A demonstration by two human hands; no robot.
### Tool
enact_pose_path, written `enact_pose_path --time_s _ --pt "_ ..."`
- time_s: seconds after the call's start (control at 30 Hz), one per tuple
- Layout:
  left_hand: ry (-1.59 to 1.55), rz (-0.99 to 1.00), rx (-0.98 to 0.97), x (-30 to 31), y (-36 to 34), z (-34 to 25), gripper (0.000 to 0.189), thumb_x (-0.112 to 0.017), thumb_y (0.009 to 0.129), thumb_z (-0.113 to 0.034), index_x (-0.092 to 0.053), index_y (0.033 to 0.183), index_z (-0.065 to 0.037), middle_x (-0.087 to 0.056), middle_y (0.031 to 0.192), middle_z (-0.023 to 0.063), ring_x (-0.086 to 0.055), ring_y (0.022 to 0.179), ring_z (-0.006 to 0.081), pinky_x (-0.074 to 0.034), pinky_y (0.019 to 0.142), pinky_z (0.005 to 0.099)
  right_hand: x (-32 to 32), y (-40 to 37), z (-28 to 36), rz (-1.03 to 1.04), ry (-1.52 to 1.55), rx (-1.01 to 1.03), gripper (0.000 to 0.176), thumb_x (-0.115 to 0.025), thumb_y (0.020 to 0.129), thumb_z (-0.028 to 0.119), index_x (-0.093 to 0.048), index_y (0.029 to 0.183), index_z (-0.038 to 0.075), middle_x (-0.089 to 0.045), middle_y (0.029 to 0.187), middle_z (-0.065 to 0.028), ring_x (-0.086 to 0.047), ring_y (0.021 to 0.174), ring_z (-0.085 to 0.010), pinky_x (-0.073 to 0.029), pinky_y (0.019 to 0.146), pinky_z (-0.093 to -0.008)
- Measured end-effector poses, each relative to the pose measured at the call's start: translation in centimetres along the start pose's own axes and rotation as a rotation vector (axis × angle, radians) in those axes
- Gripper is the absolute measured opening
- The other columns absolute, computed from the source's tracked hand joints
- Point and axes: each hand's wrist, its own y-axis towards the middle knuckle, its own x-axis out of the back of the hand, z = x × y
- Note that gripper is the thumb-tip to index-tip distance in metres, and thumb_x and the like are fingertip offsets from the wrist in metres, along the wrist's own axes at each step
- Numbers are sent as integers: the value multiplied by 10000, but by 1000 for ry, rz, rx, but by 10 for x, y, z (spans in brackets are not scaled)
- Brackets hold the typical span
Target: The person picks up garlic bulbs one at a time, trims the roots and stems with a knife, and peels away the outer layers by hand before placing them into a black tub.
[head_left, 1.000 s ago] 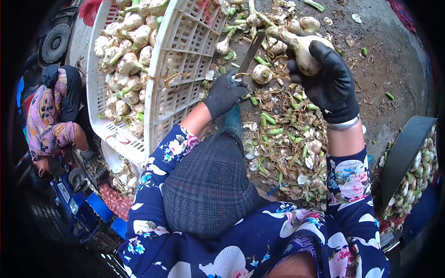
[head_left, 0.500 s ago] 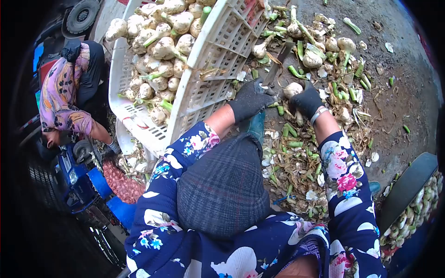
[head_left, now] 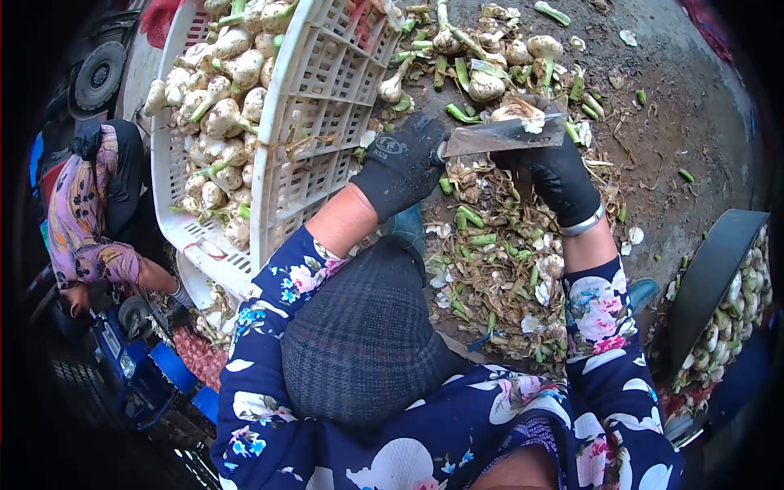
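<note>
A dark glove covers my left hand (head_left: 402, 163), which is closed round the handle of a wide-bladed knife (head_left: 506, 137). The flat blade reaches right, across the front of my right hand (head_left: 555, 167), also gloved. Fingers of that hand are wrapped round a garlic bulb (head_left: 519, 113) with loose, peeling skin, just above the blade. Part of the bulb and most of those fingertips are hidden. Whole bulbs with green stems (head_left: 487, 85) lie on the ground beyond. Below the hands is a heap of cut stems and skins (head_left: 490, 269).
A white plastic crate (head_left: 273, 122) full of garlic stands tilted at the left. Another person (head_left: 102, 204) bends over at the far left, near a blue vehicle (head_left: 122, 351). At the right, a dark curved rim (head_left: 709, 286) borders more garlic (head_left: 735, 318).
The knife has swung from pointing away to lying across, in front of my right hand. My right hand has turned and lifted the bulb. The whole view has shifted to the right.
</note>
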Motion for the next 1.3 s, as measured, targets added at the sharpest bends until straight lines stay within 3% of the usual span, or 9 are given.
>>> enact_pose_path --time_s 0.33,0.53,0.57,0.67,0.73,0.8,1.0,1.1,1.3 --pt "43 67 -38 10 4 -20 292 -617 651 -85 -518 923 -52 -508 882 144 -524 831 335 -454 697 404 23 0 -22 -63 -802 532 650 -799 590 106 -464 1140 23 -589 972 -70 -573 860 -161 -474 773 -298" --pt "40 14 -37 -3 2 -5 253 -605 653 -81 -522 890 -58 -513 854 136 -524 830 332 -452 687 402 -8 -17 4 -39 -980 493 577 -789 580 113 -506 1075 21 -607 940 -61 -585 835 -157 -473 761 -287" --pt "47 25 -62 -8 2 4 227 -594 657 -74 -516 870 -59 -516 852 136 -526 826 330 -451 687 401 -15 -24 1 -55 -369 203 535 -754 588 54 -513 1064 8 -613 957 -54 -584 844 -136 -468 763 -277" --pt "88 55 -54 -18 -4 23 155 -561 690 -83 -500 829 -46 -525 855 154 -531 824 336 -447 699 404 -14 -30 -15 -128 -425 208 544 -739 595 47 -501 1082 -2 -615 961 -64 -584 860 -136 -463 778 -267" --pt "91 115 224 -26 -8 36 160 -536 725 -114 -510 863 -37 -527 864 172 -530 831 350 -442 715 416 -20 -51 -15 -119 198 72 681 -796 533 171 -490 1119 8 -588 1027 -69 -571 921 -154 -455 822 -281" --pt "155 391 468 -22 -25 66 273 -535 727 -133 -523 979 -30 -541 1001 198 -543 928 357 -447 792 406 -28 -52 -6 -25 -115 396 716 -790 521 237 -492 1129 6 -576 1031 -68 -564 932 -153 -448 832 -283" --pt "-4 141 316 -32 -28 39 176 -601 714 -152 -535 831 -39 -564 834 140 -557 787 294 -448 690 387 -2 -26 17 -100 -529 184 607 -758 561 164 -546 1114 31 -586 992 -57 -562 901 -143 -444 808 -271" --pt "-794 136 577 -12 -12 16 236 -663 700 -122 -555 896 -45 -604 838 51 -576 700 135 -457 643 288 12 -20 22 -122 -210 191 649 -741 563 111 -494 1158 25 -564 1015 -66 -561 929 -164 -451 815 -275" --pt "-869 47 421 -8 -1 -6 198 -658 726 -39 -550 893 -43 -587 828 25 -551 698 77 -453 613 230 32 -1 -14 -128 511 108 228 -540 847 160 -551 1062 86 -584 1026 -62 -579 954 -198 -521 714 -340"
